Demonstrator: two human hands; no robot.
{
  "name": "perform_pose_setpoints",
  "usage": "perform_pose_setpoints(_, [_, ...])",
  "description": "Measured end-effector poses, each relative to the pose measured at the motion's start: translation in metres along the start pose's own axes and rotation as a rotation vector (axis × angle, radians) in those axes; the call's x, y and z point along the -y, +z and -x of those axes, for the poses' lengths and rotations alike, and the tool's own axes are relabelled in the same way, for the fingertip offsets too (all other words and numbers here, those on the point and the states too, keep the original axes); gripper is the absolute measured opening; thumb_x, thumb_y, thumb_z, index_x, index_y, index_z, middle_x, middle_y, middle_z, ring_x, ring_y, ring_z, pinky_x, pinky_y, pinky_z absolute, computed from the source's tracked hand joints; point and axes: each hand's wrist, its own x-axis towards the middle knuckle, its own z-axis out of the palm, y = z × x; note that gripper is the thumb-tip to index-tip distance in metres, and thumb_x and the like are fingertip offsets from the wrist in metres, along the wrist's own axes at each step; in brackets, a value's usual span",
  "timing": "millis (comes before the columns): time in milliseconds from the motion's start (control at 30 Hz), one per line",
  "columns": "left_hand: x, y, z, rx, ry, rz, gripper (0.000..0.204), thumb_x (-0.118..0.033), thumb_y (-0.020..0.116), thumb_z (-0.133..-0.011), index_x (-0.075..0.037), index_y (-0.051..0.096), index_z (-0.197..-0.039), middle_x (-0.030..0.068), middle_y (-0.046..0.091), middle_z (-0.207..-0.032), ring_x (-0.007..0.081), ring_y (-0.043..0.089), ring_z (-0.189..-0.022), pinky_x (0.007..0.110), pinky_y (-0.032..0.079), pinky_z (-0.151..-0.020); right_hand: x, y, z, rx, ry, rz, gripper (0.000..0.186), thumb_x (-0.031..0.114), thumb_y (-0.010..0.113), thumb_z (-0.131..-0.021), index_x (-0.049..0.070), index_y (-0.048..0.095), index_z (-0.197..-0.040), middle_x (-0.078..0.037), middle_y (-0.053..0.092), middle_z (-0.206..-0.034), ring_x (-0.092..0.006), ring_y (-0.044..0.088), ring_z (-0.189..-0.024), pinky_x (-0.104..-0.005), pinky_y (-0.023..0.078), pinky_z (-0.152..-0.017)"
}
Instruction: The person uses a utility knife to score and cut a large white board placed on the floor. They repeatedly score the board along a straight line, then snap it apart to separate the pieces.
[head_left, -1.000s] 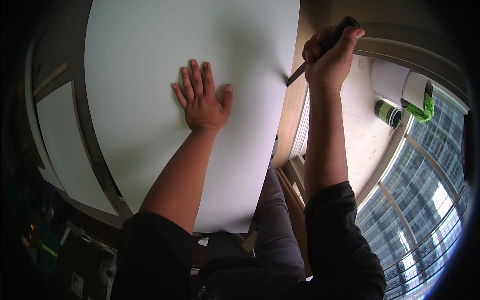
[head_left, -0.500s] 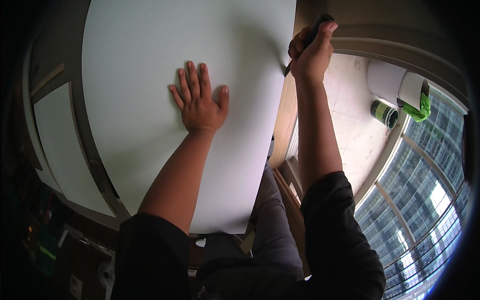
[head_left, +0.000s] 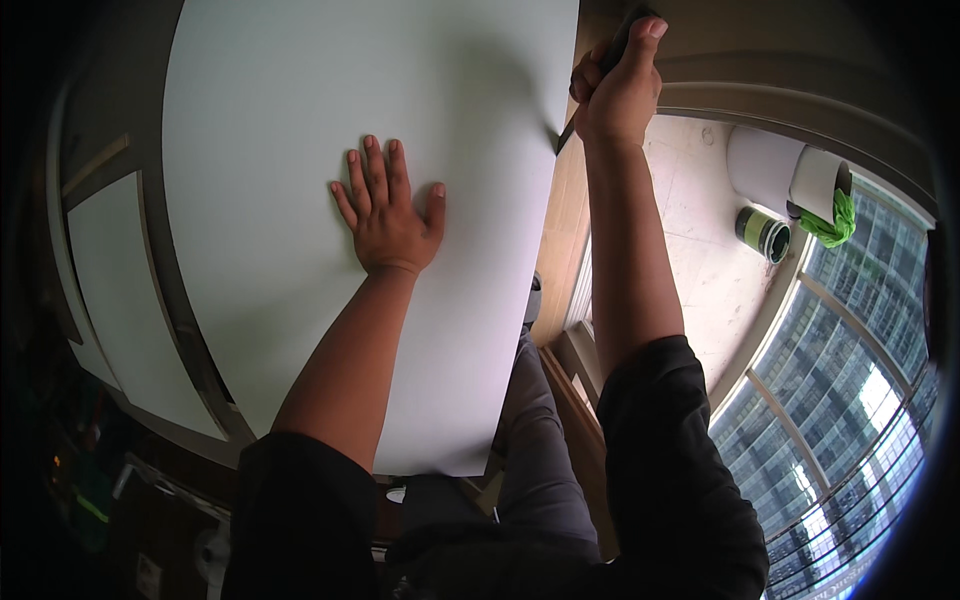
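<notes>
A large white board (head_left: 290, 90) lies in front of me. My left hand (head_left: 392, 228) rests flat on its surface with the fingers spread. At the board's right edge, my right hand (head_left: 620, 100) is closed around a dark-handled tool (head_left: 628, 38), the thumb stretched along the handle. The tool's narrow dark end comes out below the fist and meets the board's edge. Its exact kind is not clear, as the fingers cover much of it.
Narrower white panels (head_left: 135, 300) lie at the left. Beyond the right edge is a pale floor (head_left: 690, 240) with an open can (head_left: 763, 235), a white cylindrical object (head_left: 765, 165) and a green bag (head_left: 830, 220). A large window (head_left: 830, 370) stands at the lower right.
My right hand with the tool has moved slightly farther away along the board's edge. My left hand stays flat on the board; the whole view has shifted a little.
</notes>
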Motion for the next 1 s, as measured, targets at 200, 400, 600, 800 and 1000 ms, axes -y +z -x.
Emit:
perform_pose_setpoints(200, [0.010,0.001,0.005,0.014,-0.022,-0.004,0.077,-0.056,0.044,-0.099,-0.016,0.023,-0.162,0.0072,0.012,-0.170,0.0277,0.006,-0.157,0.053,-0.004,-0.125,0.021,0.009,0.006,0.098,-0.018,-0.039,0.080,0.086,0.043,-0.087,0.008,0.046,-0.071,0.000,0.031,-0.051,-0.0144,0.032,-0.045,-0.0302,0.028,-0.048])
perform_pose_setpoints(400, [0.000,0.002,0.001,-0.002,-0.002,0.037,0.077,-0.054,0.046,-0.099,-0.016,0.023,-0.162,0.0072,0.012,-0.171,0.0276,0.006,-0.157,0.053,-0.003,-0.125,-0.020,-0.001,-0.024,0.060,0.033,0.003,0.079,0.085,0.045,-0.087,0.008,0.045,-0.071,0.000,0.032,-0.052,-0.0136,0.030,-0.044,-0.0298,0.025,-0.045])
perform_pose_setpoints(600, [0.009,-0.002,0.004,0.005,-0.020,0.020,0.076,-0.055,0.045,-0.100,-0.017,0.024,-0.161,0.0075,0.013,-0.170,0.0274,0.006,-0.158,0.052,-0.003,-0.125,0.018,-0.002,-0.008,0.147,0.031,-0.057,0.077,0.083,0.046,-0.088,0.008,0.047,-0.074,-0.001,0.038,-0.056,-0.0147,0.034,-0.046,-0.0310,0.028,-0.046])
perform_pose_setpoints(800, [0.002,-0.001,0.001,-0.017,0.007,0.056,0.075,-0.054,0.046,-0.099,-0.017,0.024,-0.161,0.0077,0.014,-0.170,0.0276,0.006,-0.157,0.052,-0.004,-0.125,0.014,0.011,-0.026,0.216,-0.137,-0.090,0.063,0.074,0.049,-0.094,0.018,0.040,-0.068,0.006,0.033,-0.052,-0.0087,0.030,-0.039,-0.0277,0.024,-0.039])
perform_pose_setpoints(1000, [0.006,0.003,0.003,0.000,-0.008,0.033,0.075,-0.054,0.046,-0.099,-0.016,0.025,-0.161,0.0081,0.014,-0.170,0.0279,0.007,-0.157,0.052,-0.004,-0.125,-0.002,0.011,-0.034,0.192,0.015,-0.158,0.062,0.073,0.047,-0.096,0.021,0.036,-0.065,0.006,0.032,-0.051,-0.0080,0.029,-0.038,-0.0272,0.022,-0.038])
